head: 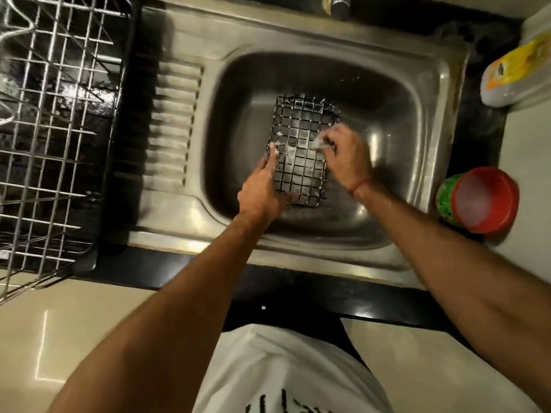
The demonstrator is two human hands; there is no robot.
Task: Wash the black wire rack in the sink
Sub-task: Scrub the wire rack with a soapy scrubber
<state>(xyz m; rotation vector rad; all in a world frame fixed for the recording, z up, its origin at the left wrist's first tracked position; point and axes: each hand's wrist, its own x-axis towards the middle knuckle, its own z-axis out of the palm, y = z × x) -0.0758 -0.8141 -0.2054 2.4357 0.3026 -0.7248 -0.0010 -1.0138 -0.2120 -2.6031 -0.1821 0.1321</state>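
The black wire rack (pixel 301 135), a small rectangular grid flecked with white suds, is over the middle of the steel sink (pixel 429 138). My left hand (pixel 264 189) grips the rack's near left edge, fingers along its side and soapy. My right hand (pixel 346 153) is at the rack's right side, fingers curled round a small sudsy scrubber (pixel 320 143) pressed against the wires. What the scrubber is made of cannot be told.
A large metal dish-drying rack (pixel 53 129) stands on the black counter at the left, beside the ribbed drainboard (pixel 173 123). The tap (pixel 338 4) is at the top. A yellow-labelled bottle (pixel 518 70) and a red-rimmed green tub (pixel 480 201) sit at the right.
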